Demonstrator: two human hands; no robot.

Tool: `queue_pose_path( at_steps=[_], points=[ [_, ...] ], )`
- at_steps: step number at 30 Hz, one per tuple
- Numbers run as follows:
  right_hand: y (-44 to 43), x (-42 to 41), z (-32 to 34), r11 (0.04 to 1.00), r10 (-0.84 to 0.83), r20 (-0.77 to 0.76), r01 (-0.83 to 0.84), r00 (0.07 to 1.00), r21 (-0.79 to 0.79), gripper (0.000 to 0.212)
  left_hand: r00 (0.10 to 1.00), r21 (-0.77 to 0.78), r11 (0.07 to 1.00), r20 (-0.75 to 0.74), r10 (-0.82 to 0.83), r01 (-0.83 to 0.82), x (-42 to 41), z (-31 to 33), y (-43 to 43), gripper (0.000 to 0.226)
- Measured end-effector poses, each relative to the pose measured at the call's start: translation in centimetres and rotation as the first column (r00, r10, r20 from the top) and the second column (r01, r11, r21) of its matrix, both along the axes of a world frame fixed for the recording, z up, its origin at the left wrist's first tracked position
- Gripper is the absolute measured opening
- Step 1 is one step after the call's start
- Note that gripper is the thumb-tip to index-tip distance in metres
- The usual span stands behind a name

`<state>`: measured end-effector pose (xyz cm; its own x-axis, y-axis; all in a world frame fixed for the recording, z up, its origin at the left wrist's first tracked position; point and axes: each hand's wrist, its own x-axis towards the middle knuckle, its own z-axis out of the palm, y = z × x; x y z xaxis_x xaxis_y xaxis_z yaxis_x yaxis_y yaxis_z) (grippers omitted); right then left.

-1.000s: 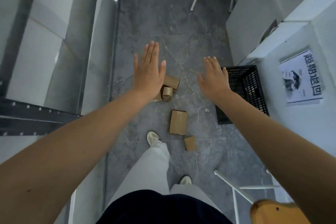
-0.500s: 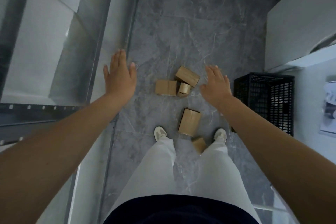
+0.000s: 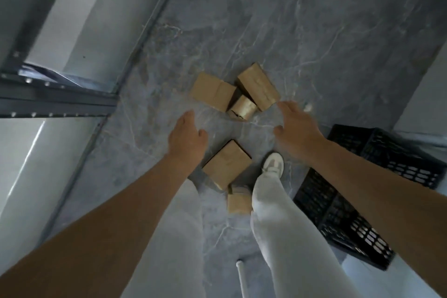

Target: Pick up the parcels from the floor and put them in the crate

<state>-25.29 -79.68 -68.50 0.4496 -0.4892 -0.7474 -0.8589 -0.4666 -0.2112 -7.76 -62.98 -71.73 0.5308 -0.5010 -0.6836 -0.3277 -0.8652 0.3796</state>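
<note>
**All five parcels on the floor, grips closing in**

The grey marbled floor point(image 3: 302, 31) carries every parcel in sight. The black crate point(image 3: 350, 225) stands under the right forearm, and no parcel shows in the part of it that is visible. By my judgement the task has hardly begun: five lifts remain.

Three parcels huddle ahead of the grips. The tilted box point(image 3: 258, 87) lies just past the right grip point(image 3: 297, 128), the flat box point(image 3: 212, 91) lies beyond the left grip point(image 3: 187, 135), and the small one point(image 3: 243, 107) sits between them. The near box point(image 3: 227, 164) lies just behind the left grip, and the smallest point(image 3: 238, 201) is further back by the trouser leg.

Both grips are empty. The left has its fingers straight and together. The right is loosely spread, thumb out.

Half a second earlier the grips were flat, higher and wider apart. They have since dropped and drawn inward, and the view has dipped toward the pile.
</note>
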Motion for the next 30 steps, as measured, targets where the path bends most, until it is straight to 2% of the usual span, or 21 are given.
queue_pose_path(
  at_steps=[4,7,10,13,16,19,21,22,24,27,28,29,30],
  points=[
    [-1.9,-1.4,-9.5,0.998,0.063,0.001,-0.063,0.998,0.022,0.063,0.993,-0.022,0.997,-0.084,-0.078,0.076,-3.5,-9.4,-1.4,0.068],
    [-2.2,-2.0,-16.4,0.988,-0.084,0.012,0.082,0.996,0.129,0.062,0.992,-0.054,0.994,-0.082,-0.100,0.096,-5.5,-16.4,-3.9,0.072],
    [-1.5,-2.9,-22.7,0.973,-0.112,0.030,0.104,0.993,0.205,0.062,0.992,-0.056,0.991,-0.019,-0.126,0.124,-7.0,-22.8,-6.9,0.094],
    [-1.1,-3.2,-27.2,0.972,-0.097,0.031,0.088,0.995,0.220,0.070,0.996,-0.127,0.988,0.027,-0.088,0.091,-8.3,-26.9,-9.3,0.111],
    [-0.9,-2.8,-30.0,0.947,-0.234,0.089,0.206,0.968,0.246,0.070,0.998,-0.140,0.988,0.012,-0.068,0.069,-9.0,-29.5,-10.0,0.111],
    [-0.6,-1.3,-30.9,0.816,-0.500,0.163,0.399,0.851,0.419,0.072,1.000,-0.122,0.992,-0.011,0.019,-0.020,-8.9,-30.3,-10.3,0.119],
    [-0.3,-0.5,-30.4,0.738,-0.563,0.131,0.425,0.816,0.524,0.075,0.993,-0.035,0.993,-0.046,0.113,-0.115,-8.3,-30.0,-10.8,0.117],
    [0.0,-0.2,-29.8,0.729,-0.545,0.111,0.403,0.831,0.553,0.078,0.982,0.008,0.984,-0.056,0.178,-0.178,-7.9,-29.6,-11.0,0.111],
    [0.2,0.4,-28.7,0.725,-0.519,0.112,0.367,0.847,0.582,0.082,0.946,0.031,0.950,-0.085,0.312,-0.310,-6.7,-27.8,-11.0,0.096],
    [0.2,1.5,-25.2,0.755,-0.509,0.171,0.342,0.844,0.560,0.068,0.881,-0.023,0.894,-0.181,0.437,-0.448,-5.2,-23.6,-10.1,0.042],
    [-0.2,1.9,-23.5,0.791,-0.469,0.197,0.311,0.861,0.527,0.063,0.866,-0.038,0.882,-0.212,0.452,-0.469,-4.5,-21.8,-9.7,0.037],
    [-0.7,2.1,-21.7,0.835,-0.409,0.216,0.267,0.887,0.482,0.062,0.857,-0.041,0.878,-0.247,0.453,-0.476,-3.7,-19.9,-9.2,0.041],
    [-1.7,2.3,-19.7,0.877,-0.335,0.220,0.219,0.916,0.427,0.064,0.847,-0.049,0.871,-0.265,0.461,-0.489,-2.7,-17.8,-8.9,0.056]
  ],
)
